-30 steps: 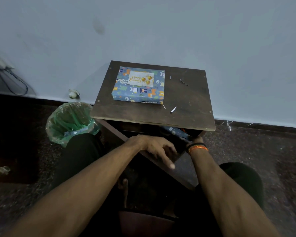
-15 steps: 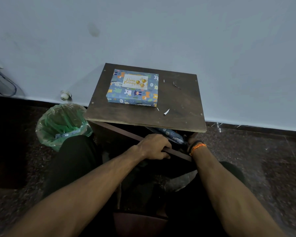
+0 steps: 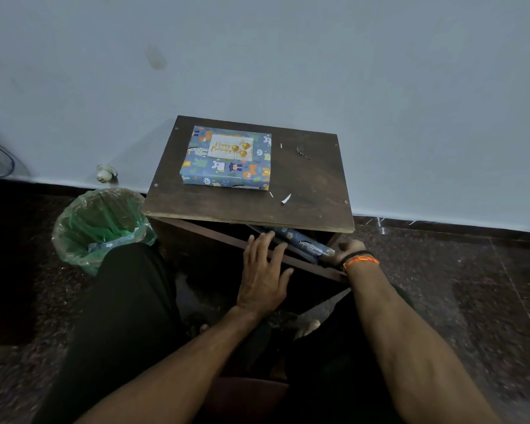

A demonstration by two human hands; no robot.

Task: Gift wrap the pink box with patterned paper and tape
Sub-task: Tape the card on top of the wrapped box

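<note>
The box (image 3: 227, 159), wrapped in blue animal-patterned paper with a "Happy Birthday" card on top, lies on the left half of the small dark wooden table (image 3: 312, 185). A roll of the same patterned paper (image 3: 300, 243) lies in the open compartment below the tabletop. My left hand (image 3: 265, 272) is flat, its straight fingers pressing the compartment's door panel (image 3: 214, 234). My right hand (image 3: 348, 249), with an orange wristband, is curled at the right end of the roll; its fingers are mostly hidden.
A bin (image 3: 100, 223) lined with a green bag stands left of the table, paper scraps inside. Small white paper scraps (image 3: 285, 199) lie on the tabletop. A pale wall runs close behind. My dark-trousered knees flank the compartment over dark speckled floor.
My left hand let go of the door panel's edge and now lies flat against it. The panel has swung closer to the table. The view moved nearer.
</note>
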